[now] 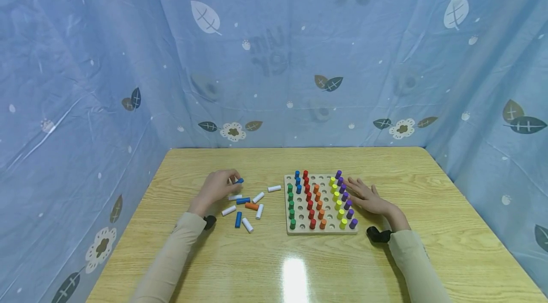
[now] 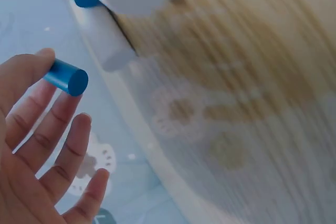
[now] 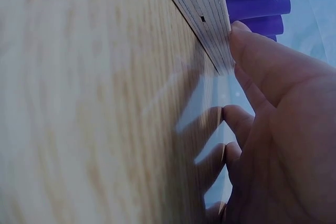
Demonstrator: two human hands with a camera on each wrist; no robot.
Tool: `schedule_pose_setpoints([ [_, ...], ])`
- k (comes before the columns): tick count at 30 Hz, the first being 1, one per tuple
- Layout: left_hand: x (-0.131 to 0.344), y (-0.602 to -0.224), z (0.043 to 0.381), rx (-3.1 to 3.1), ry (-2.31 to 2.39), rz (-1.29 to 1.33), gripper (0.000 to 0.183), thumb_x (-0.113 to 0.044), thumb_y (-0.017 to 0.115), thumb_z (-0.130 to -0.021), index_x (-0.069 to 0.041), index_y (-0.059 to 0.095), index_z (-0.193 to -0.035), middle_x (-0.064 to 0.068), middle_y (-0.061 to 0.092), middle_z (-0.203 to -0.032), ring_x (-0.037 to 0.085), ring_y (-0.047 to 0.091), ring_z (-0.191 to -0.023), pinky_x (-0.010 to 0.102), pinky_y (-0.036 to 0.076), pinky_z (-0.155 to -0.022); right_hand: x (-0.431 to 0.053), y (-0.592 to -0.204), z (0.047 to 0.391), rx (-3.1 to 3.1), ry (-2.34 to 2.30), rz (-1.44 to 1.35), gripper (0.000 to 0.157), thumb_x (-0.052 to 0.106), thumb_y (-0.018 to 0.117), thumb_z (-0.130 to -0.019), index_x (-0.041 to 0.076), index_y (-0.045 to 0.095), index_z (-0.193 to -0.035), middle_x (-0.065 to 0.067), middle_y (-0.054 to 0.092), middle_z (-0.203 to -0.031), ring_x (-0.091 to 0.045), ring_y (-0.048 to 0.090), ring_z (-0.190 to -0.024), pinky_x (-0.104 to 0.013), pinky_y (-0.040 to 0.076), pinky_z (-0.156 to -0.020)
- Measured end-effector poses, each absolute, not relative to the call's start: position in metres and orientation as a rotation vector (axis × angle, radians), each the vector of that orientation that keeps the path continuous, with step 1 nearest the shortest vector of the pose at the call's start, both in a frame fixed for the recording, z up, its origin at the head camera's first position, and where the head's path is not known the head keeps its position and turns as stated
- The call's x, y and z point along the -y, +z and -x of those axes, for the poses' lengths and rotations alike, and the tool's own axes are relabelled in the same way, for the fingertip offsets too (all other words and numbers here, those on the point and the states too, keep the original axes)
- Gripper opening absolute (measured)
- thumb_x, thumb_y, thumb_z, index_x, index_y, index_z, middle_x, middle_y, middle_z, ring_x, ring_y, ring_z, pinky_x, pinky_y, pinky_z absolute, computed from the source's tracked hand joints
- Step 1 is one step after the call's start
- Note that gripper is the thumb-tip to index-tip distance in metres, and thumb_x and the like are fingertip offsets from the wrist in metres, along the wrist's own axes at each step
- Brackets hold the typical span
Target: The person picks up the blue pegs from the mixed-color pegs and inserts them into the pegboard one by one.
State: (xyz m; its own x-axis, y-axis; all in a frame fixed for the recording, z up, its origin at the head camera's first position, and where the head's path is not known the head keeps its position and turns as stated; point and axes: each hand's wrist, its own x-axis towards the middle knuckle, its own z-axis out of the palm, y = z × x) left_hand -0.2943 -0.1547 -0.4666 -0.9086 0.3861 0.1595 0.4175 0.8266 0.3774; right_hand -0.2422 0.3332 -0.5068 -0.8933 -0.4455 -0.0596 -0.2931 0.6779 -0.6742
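Observation:
My left hand (image 1: 220, 186) pinches a blue peg (image 2: 67, 77) between thumb and fingertips, above loose pegs on the table. In the left wrist view the other fingers are spread and slightly bent. Right of it stands a wooden pegboard (image 1: 322, 232), holding upright green, blue, red, orange, yellow and purple pegs in columns. My right hand (image 1: 370, 200) lies at the board's right edge with its fingers extended. In the right wrist view the thumb touches the board's side (image 3: 202, 17), just beneath the purple pegs (image 3: 260, 1).
Several white pegs (image 1: 247, 225), blue pegs (image 1: 238, 219) and an orange peg (image 1: 251, 206) lie scattered left of the board. One white peg (image 1: 274, 189) lies close to its left edge. A patterned blue curtain (image 1: 278, 55) stands behind the wooden table (image 1: 239, 269).

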Motion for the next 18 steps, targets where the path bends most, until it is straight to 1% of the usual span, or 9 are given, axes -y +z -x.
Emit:
schedule_pose_setpoints([
  [7,0.143,-0.464,0.292,2.910,-0.633,0.650,0.015,-0.031,0.067,-0.085,-0.021,0.066,-0.097,-0.008,0.063,-0.080,0.011,0.057,-0.077,0.032,0.047,-0.068,-0.334,-0.508,0.242,-2.682,-1.001,0.593,0.058,0.031,0.044,-0.098,0.008,0.023,-0.147,-0.024,0.011,-0.152,-0.047,-0.005,-0.138,-0.067,-0.016,-0.099],
  [13,0.134,-0.464,0.292,2.872,-0.633,0.684,0.015,-0.030,0.069,-0.084,-0.022,0.066,-0.096,-0.009,0.063,-0.080,0.010,0.057,-0.076,0.030,0.047,-0.068,-0.334,-0.509,0.243,-2.688,-0.996,0.597,0.057,0.031,0.043,-0.099,0.008,0.023,-0.147,-0.024,0.011,-0.152,-0.047,-0.005,-0.138,-0.067,-0.016,-0.099],
  [18,0.125,-0.462,0.291,2.842,-0.645,0.701,0.014,-0.029,0.070,-0.083,-0.021,0.066,-0.094,-0.009,0.064,-0.080,0.011,0.058,-0.076,0.030,0.047,-0.068,-0.334,-0.509,0.243,-2.687,-1.002,0.600,0.057,0.031,0.043,-0.099,0.008,0.023,-0.147,-0.024,0.011,-0.152,-0.047,-0.005,-0.137,-0.067,-0.016,-0.099],
])
